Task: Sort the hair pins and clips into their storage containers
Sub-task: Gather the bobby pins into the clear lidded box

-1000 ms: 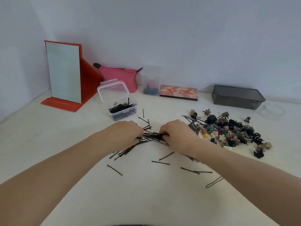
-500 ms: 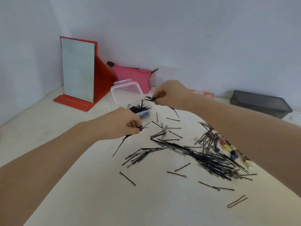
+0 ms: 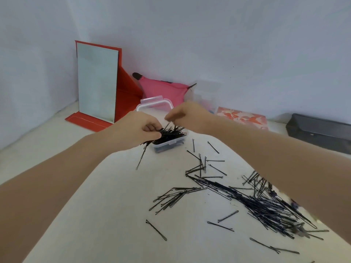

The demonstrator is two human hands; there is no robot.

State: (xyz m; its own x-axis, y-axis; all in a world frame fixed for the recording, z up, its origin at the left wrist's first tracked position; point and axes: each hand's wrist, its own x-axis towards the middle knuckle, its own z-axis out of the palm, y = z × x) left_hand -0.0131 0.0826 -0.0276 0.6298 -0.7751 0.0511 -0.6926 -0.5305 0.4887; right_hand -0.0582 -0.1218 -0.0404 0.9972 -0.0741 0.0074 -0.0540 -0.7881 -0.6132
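Deposit step: left hand (image 3: 141,130) fingers pinch a bundle of hair pins (image 3: 167,132) over the clear box (image 3: 169,144) near the table's far edge; right hand (image 3: 187,115) fingertips pressed together above it; next, release, then gather loose pins (image 3: 266,204) near the right edge.

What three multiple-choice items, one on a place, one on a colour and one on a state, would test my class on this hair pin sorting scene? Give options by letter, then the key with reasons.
1. Where does the clear plastic box of hair pins stand?
A. In front of the pink pouch
B. On top of the dark grey container
C. Behind the mirror

2. What colour is the mirror's stand?
A. Blue
B. Red
C. Green

3. What is the left hand doing?
A. Lying flat on the table
B. Lifting the pouch
C. Gripping a bunch of pins at the box

Key: 1 A, the box sits nearer the camera, with the pouch right behind its raised lid. 2 B, red card frames the glass. 3 C, its fingers curl round black pins at the box's edge.
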